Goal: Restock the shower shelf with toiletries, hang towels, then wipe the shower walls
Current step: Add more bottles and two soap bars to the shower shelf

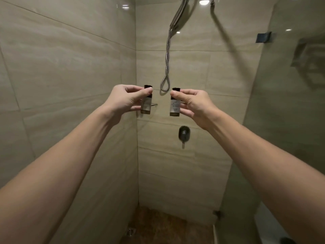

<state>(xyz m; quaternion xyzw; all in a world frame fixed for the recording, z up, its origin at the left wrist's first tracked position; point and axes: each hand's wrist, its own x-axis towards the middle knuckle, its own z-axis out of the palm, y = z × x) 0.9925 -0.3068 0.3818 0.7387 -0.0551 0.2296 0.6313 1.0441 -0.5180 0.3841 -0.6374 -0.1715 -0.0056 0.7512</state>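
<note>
My left hand (125, 100) grips a small toiletry bottle (146, 107) with a dark cap and a grey label, held upright in front of the shower's corner. My right hand (193, 104) holds a second bottle of the same kind (175, 107), also upright, a little to the right. Both bottles are pinched near their caps. A thin glass corner shelf (154, 104) shows just behind the left bottle, mostly hidden by it; I cannot tell whether the bottle touches it.
Beige tiled walls (61, 67) meet in a corner straight ahead. A hand shower with a looped metal hose (166, 71) hangs above. A dark mixer valve (184, 133) sits below the hands. A glass panel (281, 103) closes the right side. The floor is brown with a drain (131, 232).
</note>
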